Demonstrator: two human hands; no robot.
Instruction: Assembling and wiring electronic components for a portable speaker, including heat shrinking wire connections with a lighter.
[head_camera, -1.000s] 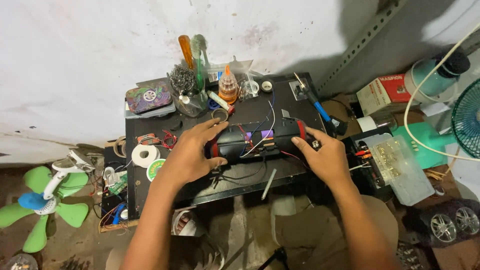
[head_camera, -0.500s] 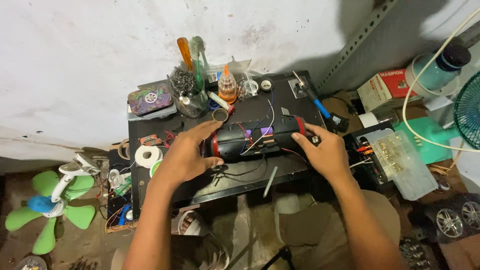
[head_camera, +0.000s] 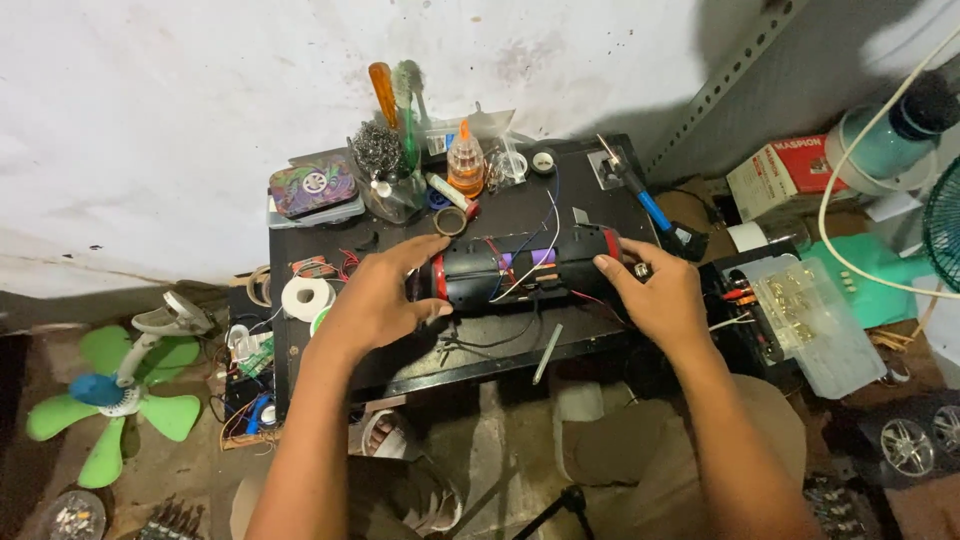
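A black cylindrical speaker (head_camera: 520, 268) with red end rings and loose coloured wires lies across the middle of a small black work table (head_camera: 400, 350). My left hand (head_camera: 378, 300) grips its left end, fingers curled over the top. My right hand (head_camera: 652, 295) holds its right end. Thin black wires trail from the speaker toward the table's front edge.
At the table's back stand an orange bottle (head_camera: 465, 165), a jar of tools (head_camera: 395, 170), a patterned tin (head_camera: 312, 187) and a blue-handled screwdriver (head_camera: 640, 195). A tape roll (head_camera: 305, 297) lies left. A green fan (head_camera: 110, 395) sits on the floor left, a clear parts box (head_camera: 815, 310) right.
The view has shifted slightly. Both hands stay on the speaker's ends, and the speaker has barely moved on the table.
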